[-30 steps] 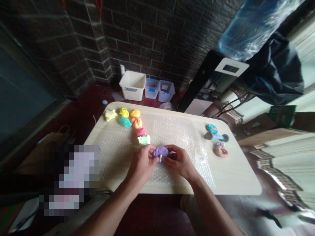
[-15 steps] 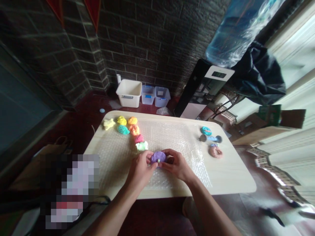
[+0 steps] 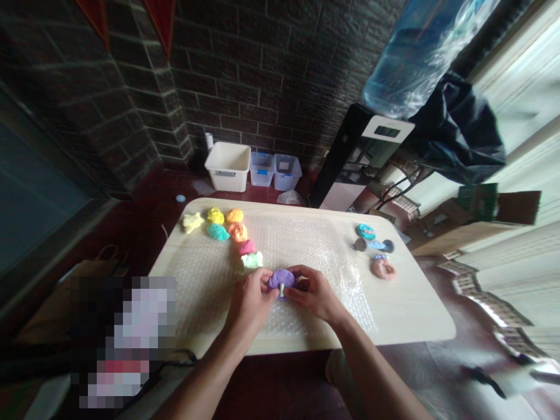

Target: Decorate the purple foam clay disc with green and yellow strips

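Observation:
A rounded lump of purple modelling clay (image 3: 282, 278) is held between my two hands over the bubble wrap (image 3: 301, 239). My left hand (image 3: 252, 294) grips its left side, thumb at the near edge. From the right, my right hand (image 3: 318, 293) pinches it the same way. A small pale green strip (image 3: 282, 289) stands against the clay's near face between my thumbs. Just beyond my left hand lies a pale green clay piece (image 3: 251, 260), with a pink-red lump (image 3: 247, 247) behind it.
Orange clay (image 3: 237, 231), teal clay (image 3: 217, 231), yellow clay (image 3: 215, 214) and a pale yellow piece (image 3: 192, 222) lie at the table's far left. On the right are a blue dumbbell shape (image 3: 375, 245), a teal disc (image 3: 366, 231) and a brownish-pink ring (image 3: 384, 269). Bins (image 3: 230, 169) stand beyond.
More of the pale green strip shows between my thumbs, reaching lower down the near side. My hands hold nearly the same place on the purple clay.

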Tool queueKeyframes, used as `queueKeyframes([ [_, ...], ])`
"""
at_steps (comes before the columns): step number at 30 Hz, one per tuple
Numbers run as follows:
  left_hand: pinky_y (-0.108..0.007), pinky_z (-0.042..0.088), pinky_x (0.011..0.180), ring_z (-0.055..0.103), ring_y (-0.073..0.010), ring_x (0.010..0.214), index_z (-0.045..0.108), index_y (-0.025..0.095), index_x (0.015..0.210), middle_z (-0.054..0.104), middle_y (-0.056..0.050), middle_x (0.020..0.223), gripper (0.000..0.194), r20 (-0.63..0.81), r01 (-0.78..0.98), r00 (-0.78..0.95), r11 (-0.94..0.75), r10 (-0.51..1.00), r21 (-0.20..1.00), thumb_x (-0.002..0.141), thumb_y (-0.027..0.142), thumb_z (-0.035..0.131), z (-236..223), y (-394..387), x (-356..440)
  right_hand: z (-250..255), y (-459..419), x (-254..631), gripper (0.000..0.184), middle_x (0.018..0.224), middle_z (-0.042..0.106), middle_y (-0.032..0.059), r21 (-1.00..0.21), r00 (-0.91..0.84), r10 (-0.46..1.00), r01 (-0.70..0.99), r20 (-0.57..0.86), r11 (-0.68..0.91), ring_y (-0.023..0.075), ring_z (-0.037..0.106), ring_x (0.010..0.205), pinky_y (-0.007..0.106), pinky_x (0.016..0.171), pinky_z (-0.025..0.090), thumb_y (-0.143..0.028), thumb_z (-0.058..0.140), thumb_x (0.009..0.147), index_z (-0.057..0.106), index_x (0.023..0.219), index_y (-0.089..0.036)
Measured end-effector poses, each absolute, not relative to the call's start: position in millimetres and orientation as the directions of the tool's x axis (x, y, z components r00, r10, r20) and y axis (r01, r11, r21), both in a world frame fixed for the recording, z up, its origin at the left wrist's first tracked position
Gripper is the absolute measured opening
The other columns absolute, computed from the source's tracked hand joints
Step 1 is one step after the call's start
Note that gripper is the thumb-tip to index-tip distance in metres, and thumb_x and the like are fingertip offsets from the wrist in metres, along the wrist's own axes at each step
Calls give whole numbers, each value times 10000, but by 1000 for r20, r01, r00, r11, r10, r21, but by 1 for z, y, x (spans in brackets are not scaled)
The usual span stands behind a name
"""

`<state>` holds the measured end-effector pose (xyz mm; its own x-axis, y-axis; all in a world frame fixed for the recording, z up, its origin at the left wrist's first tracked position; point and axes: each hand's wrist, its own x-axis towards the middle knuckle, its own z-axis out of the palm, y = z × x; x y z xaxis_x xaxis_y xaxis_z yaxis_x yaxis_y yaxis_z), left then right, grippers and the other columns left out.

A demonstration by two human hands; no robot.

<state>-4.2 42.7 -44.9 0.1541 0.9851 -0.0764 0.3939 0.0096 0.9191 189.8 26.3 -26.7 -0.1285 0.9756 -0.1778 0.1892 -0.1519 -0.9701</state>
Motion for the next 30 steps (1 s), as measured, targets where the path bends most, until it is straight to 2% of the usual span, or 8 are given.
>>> queueKeyframes([
  [4,-341,540,746,710,-211,808,703,182,1038,772,-75,998,277,-78,389,156,11,985,921,771,130,753,-47,43,-5,-28,27,190,467,749,667,10,-972,-144,971,162,-192,-169,125,540,601,239,522,409,-407,901,776,724,1123,-149],
  [17,-333,532,742,699,-210,821,707,199,1048,772,-66,1015,314,-62,411,152,-6,986,911,751,111,758,-41,40,-6,-24,26,188,490,745,664,5,-953,-104,981,272,-164,-130,119,529,598,234,514,383,-398,935,739,738,1110,-146],
  [25,-325,536,745,703,-204,818,702,194,1032,774,-65,1001,308,-62,427,155,-10,986,904,748,106,782,-36,41,-6,-22,26,188,502,848,699,36,-959,-128,978,255,-162,-126,135,577,651,258,573,425,-416,918,757,725,1130,-141],
  [30,-311,532,722,698,-199,811,706,197,1026,773,-58,1001,338,-63,436,167,-17,984,900,718,94,798,-38,41,-7,-21,26,189,525,810,687,24,-960,-161,970,242,-183,-141,133,572,637,257,570,424,-413,920,753,720,1151,-136],
])
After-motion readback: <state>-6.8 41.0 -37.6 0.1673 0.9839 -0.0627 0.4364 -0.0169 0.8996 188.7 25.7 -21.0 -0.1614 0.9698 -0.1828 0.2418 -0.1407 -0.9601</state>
